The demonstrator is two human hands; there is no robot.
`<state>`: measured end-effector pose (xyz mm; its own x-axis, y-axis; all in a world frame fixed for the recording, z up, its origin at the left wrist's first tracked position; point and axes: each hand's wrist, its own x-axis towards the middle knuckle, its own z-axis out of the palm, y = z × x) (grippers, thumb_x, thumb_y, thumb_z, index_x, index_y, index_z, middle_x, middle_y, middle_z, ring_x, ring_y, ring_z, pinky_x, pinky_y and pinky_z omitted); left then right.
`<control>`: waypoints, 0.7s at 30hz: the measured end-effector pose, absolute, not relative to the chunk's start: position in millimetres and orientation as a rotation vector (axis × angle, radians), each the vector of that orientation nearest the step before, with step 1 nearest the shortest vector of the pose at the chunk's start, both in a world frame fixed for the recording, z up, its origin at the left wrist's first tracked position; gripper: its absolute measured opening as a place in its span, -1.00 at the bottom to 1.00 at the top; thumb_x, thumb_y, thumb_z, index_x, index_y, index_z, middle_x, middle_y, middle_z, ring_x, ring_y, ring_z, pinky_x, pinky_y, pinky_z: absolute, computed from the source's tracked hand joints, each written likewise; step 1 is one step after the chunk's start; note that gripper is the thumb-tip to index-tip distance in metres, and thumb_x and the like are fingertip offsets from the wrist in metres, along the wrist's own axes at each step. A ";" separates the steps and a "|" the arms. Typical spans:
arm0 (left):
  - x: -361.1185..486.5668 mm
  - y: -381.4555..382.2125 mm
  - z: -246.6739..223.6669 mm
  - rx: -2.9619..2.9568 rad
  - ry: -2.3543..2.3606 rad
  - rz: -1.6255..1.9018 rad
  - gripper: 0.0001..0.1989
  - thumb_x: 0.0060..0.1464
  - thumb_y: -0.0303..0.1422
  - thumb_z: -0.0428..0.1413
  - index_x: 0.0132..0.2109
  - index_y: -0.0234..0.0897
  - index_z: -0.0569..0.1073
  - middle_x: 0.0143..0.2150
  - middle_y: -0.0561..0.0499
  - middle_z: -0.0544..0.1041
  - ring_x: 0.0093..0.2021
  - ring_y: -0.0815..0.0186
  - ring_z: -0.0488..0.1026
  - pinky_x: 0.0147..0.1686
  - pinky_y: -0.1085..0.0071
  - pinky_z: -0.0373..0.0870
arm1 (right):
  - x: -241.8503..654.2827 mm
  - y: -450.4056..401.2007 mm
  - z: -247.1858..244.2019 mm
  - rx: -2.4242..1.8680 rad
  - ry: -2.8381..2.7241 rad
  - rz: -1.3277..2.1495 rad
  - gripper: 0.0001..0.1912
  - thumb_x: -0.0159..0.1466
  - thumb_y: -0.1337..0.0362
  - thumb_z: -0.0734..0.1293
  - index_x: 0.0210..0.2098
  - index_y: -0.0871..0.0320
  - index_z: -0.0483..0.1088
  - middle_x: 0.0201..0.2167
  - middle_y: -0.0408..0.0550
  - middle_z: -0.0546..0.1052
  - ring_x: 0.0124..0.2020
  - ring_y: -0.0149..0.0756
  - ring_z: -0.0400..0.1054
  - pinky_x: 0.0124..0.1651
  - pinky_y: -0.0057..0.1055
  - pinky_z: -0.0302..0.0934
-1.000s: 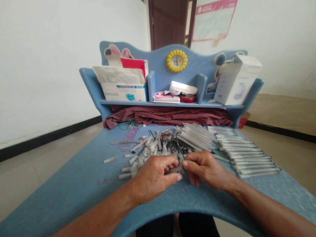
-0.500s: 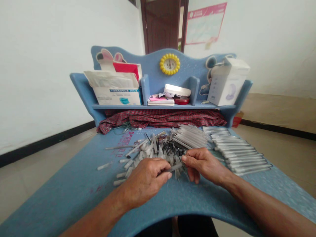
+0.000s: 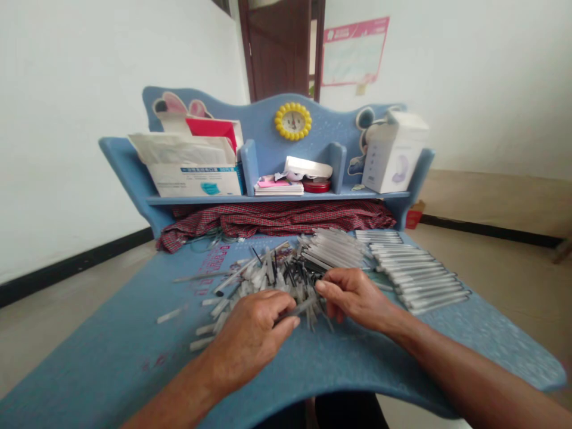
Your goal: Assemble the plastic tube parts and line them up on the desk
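Note:
My left hand is closed around a thin translucent pen barrel, whose far end points toward my other hand. My right hand has thumb and forefinger pinched together close to that end; what lies in the pinch is too small to make out. Behind and between both hands spreads a loose heap of pen parts, with clear caps and dark thin pieces mixed in it. A stack of pale pen barrels lies behind my right hand. To its right, pens with dark ends lie side by side in a row.
The blue desk has a shelf at the back with a mask box, a yellow flower-shaped clock and a white box. Checked red cloth is bunched beneath the shelf. One clear cap lies apart at the left.
The whole view has shifted slightly, so the desk appears further left. My left hand still holds the pen barrel, which is tilted up a little more. My right hand stays pinched nearby.

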<state>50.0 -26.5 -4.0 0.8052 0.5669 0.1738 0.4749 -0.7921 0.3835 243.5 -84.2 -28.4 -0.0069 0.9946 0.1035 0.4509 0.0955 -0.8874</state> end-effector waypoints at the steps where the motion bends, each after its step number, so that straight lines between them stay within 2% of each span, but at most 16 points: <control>1: 50.0 -25.8 -4.0 2.664 0.811 0.398 -0.86 0.02 -0.35 0.01 -0.43 -0.26 0.41 -0.47 0.07 0.41 -0.40 0.36 0.34 -0.39 0.47 0.18 | 244.4 -85.6 -26.5 -1.454 -1.661 0.669 -0.66 0.24 0.03 0.18 -0.36 0.19 0.32 -0.61 -0.13 0.43 -0.61 -0.43 0.30 -0.53 -0.50 0.17; 4: 51.0 -23.6 -4.1 2.645 0.830 0.387 -0.85 0.00 -0.31 0.02 -0.45 -0.25 0.40 -0.53 0.10 0.38 -0.47 0.39 0.32 -0.43 0.49 0.16 | 244.6 -90.4 -20.7 -1.333 -1.990 0.156 -0.68 0.24 0.12 0.23 -0.10 0.17 0.32 -0.35 -0.01 0.49 -0.34 -0.33 0.36 -0.28 -0.43 0.19; 6: 52.4 -23.1 -3.6 2.622 0.828 0.371 -0.84 -0.01 -0.31 0.03 -0.49 -0.25 0.38 -0.57 0.13 0.34 -0.50 0.40 0.31 -0.47 0.50 0.15 | 242.4 -92.9 -18.4 -1.269 -2.222 -0.038 -0.76 0.27 0.20 0.20 -0.12 0.17 0.33 -0.31 0.01 0.47 -0.29 -0.32 0.34 -0.26 -0.43 0.15; 9: 53.6 -24.0 -2.0 2.585 0.802 0.333 -0.83 -0.06 -0.32 0.06 -0.55 -0.25 0.37 -0.62 0.14 0.32 -0.53 0.41 0.31 -0.49 0.51 0.17 | 239.0 -95.9 -14.3 -1.283 -2.436 -0.193 -0.84 0.29 0.29 0.15 -0.27 0.16 0.34 -0.42 -0.07 0.44 -0.40 -0.38 0.29 -0.37 -0.46 0.06; 11: 52.1 -23.6 -1.5 2.539 0.787 0.356 -0.86 -0.07 -0.27 0.09 -0.45 -0.23 0.45 -0.57 0.12 0.40 -0.50 0.38 0.35 -0.46 0.51 0.23 | 241.0 -99.3 -6.6 -1.326 -2.501 -0.244 -0.85 0.29 0.34 0.14 -0.33 0.16 0.33 -0.45 -0.10 0.43 -0.45 -0.41 0.25 -0.42 -0.46 0.00; 15: 44.7 -17.3 -2.1 2.433 0.873 0.605 -0.67 -0.04 -0.13 0.10 -0.15 -0.18 0.47 -0.34 0.04 0.54 -0.33 0.28 0.45 -0.29 0.45 0.34 | 267.1 -111.3 21.1 -1.580 -2.415 -0.151 -0.84 0.27 0.39 0.17 -0.40 0.18 0.35 -0.47 -0.08 0.44 -0.47 -0.43 0.24 -0.43 -0.48 -0.02; 19: 40.1 -11.3 -2.6 2.378 0.980 0.723 -0.67 -0.02 -0.09 0.07 -0.17 -0.17 0.47 -0.31 0.02 0.56 -0.30 0.24 0.47 -0.26 0.42 0.36 | 323.4 -125.2 40.1 -1.848 -2.170 -0.067 -0.87 0.19 0.36 0.25 -0.47 0.16 0.40 -0.52 -0.10 0.44 -0.49 -0.40 0.26 -0.40 -0.46 0.01; 21: 40.8 -11.0 -3.3 2.384 0.976 0.717 -0.67 -0.01 -0.09 0.07 -0.18 -0.18 0.47 -0.31 0.02 0.57 -0.31 0.24 0.48 -0.27 0.41 0.37 | 355.8 -132.0 40.7 -1.905 -2.090 -0.011 -0.86 0.20 0.32 0.24 -0.44 0.14 0.43 -0.51 -0.11 0.46 -0.47 -0.39 0.28 -0.37 -0.45 0.05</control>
<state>40.8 -11.0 -3.3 0.6121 0.7366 0.2877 0.4949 -0.6406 0.5871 355.8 -132.0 40.7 -0.0659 0.9702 0.2332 0.9725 0.1148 -0.2026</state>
